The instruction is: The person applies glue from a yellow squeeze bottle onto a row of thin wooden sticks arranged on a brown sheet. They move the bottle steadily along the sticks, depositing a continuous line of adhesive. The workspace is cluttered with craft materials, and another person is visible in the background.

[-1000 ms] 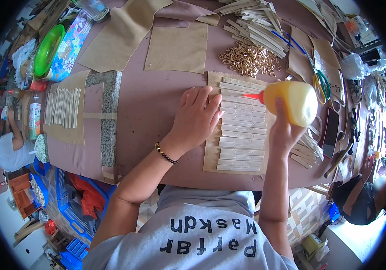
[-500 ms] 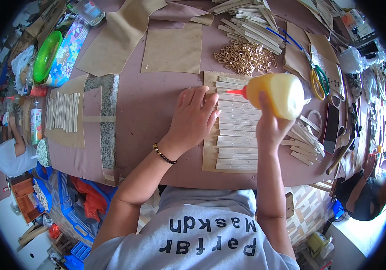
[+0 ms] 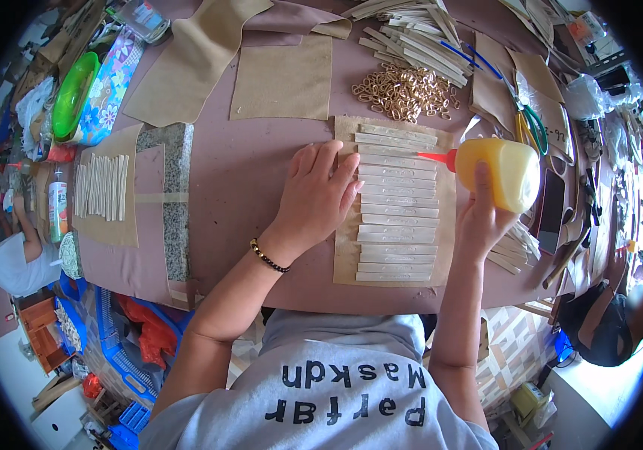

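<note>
My right hand (image 3: 484, 212) grips a yellow squeeze bottle (image 3: 509, 174), a glue bottle by its look, tilted on its side. Its red pointed nozzle points left and hovers over the right end of a pale strip near the top of a row. Several such strips (image 3: 398, 208) lie side by side on a tan sheet (image 3: 347, 255), many with wet, shiny marks along them. My left hand (image 3: 317, 191) rests with fingers stretched out at the sheet's left edge, fingertips by the left ends of the upper strips, holding nothing.
Gold metal links (image 3: 405, 91) are heaped beyond the sheet, with loose strips (image 3: 422, 45) behind. Scissors (image 3: 529, 124) and a phone (image 3: 552, 206) lie to the right. At left, another tan sheet (image 3: 131, 217) bears strips. Other people (image 3: 15, 259) sit at both sides.
My right hand has moved the bottle to the right, its nozzle passing from the strip's left end to its right end. My left hand has stayed nearly still.
</note>
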Demonstrator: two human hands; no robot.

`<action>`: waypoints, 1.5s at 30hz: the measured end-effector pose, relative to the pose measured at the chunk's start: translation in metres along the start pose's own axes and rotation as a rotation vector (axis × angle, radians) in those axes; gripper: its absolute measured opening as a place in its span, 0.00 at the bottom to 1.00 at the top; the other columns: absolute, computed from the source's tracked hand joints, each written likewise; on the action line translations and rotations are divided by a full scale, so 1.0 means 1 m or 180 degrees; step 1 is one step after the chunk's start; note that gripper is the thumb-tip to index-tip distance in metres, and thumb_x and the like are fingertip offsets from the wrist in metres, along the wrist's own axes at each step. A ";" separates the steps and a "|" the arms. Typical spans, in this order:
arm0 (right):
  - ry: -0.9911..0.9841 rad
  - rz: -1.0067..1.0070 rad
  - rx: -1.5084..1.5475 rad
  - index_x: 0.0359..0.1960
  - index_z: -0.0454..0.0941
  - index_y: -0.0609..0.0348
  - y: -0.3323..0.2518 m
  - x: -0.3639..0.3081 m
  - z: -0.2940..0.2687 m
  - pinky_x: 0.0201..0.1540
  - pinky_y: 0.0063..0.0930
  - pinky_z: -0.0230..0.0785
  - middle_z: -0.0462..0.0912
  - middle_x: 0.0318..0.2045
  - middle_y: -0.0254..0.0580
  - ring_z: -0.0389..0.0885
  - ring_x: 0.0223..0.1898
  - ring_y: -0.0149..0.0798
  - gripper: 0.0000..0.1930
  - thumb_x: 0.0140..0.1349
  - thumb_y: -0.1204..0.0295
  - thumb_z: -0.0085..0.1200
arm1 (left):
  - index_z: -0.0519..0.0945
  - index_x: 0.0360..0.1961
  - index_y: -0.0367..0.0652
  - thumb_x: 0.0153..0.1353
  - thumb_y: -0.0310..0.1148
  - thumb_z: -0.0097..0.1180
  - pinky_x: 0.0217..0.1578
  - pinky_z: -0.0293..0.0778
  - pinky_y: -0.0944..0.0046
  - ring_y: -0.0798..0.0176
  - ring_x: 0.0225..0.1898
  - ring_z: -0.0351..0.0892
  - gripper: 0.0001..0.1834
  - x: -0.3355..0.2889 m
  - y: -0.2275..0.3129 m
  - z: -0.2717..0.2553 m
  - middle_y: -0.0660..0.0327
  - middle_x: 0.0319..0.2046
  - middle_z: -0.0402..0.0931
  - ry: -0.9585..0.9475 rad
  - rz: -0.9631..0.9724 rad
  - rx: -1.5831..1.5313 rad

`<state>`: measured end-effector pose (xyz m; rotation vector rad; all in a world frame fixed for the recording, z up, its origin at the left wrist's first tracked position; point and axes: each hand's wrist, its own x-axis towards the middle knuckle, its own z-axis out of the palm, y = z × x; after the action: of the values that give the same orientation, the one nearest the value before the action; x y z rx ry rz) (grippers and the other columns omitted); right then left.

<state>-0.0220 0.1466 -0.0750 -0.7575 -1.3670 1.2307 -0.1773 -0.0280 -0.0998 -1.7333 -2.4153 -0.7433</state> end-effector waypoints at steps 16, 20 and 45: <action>0.0286 0.0126 0.0782 0.55 0.69 0.68 -0.033 0.001 -0.006 0.52 0.32 0.75 0.78 0.50 0.48 0.80 0.48 0.40 0.20 0.63 0.76 0.58 | 0.71 0.56 0.37 0.61 0.37 0.57 0.58 0.64 0.48 0.43 0.56 0.65 0.24 -0.002 0.004 -0.009 0.46 0.56 0.63 -0.0153 0.0041 -0.0203; 0.0155 0.0168 0.0619 0.55 0.70 0.67 -0.025 -0.003 -0.011 0.53 0.32 0.75 0.78 0.51 0.48 0.80 0.49 0.40 0.20 0.62 0.76 0.58 | 0.71 0.54 0.37 0.61 0.37 0.58 0.60 0.63 0.48 0.43 0.58 0.63 0.24 -0.010 0.008 -0.010 0.45 0.56 0.62 -0.0187 0.0020 -0.0309; -0.0369 0.0185 0.0328 0.56 0.67 0.68 0.001 -0.013 0.012 0.55 0.35 0.74 0.77 0.52 0.52 0.79 0.52 0.45 0.22 0.61 0.79 0.59 | 0.70 0.55 0.42 0.61 0.38 0.57 0.60 0.62 0.47 0.43 0.60 0.63 0.23 -0.013 0.006 -0.005 0.46 0.57 0.63 -0.0059 0.0026 -0.0196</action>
<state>-0.0316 0.1319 -0.0785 -0.6665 -1.3714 1.3983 -0.1680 -0.0398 -0.0981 -1.7790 -2.4205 -0.8125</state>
